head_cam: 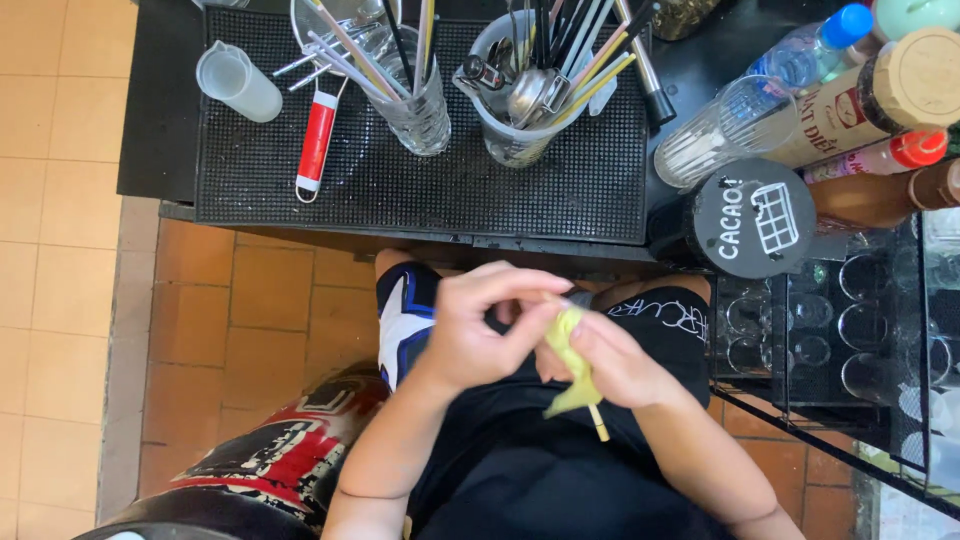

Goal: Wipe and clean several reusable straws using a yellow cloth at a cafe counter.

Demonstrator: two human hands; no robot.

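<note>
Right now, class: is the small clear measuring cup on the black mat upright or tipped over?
Tipped over. The measuring cup lies on its side on the black mat, its open mouth facing sideways.

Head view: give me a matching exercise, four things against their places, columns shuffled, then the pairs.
Things:
1. yellow-green strip
2. red-handled tool
3. small measuring cup
4. black round lid

Places:
A. lying on its side at the black mat's left end
B. right of the mat, beside the bottles
C. pinched between left hand and right hand
D. flat on the mat, left of the glass of straws

Pairs: 1-C, 2-D, 3-A, 4-B
</note>
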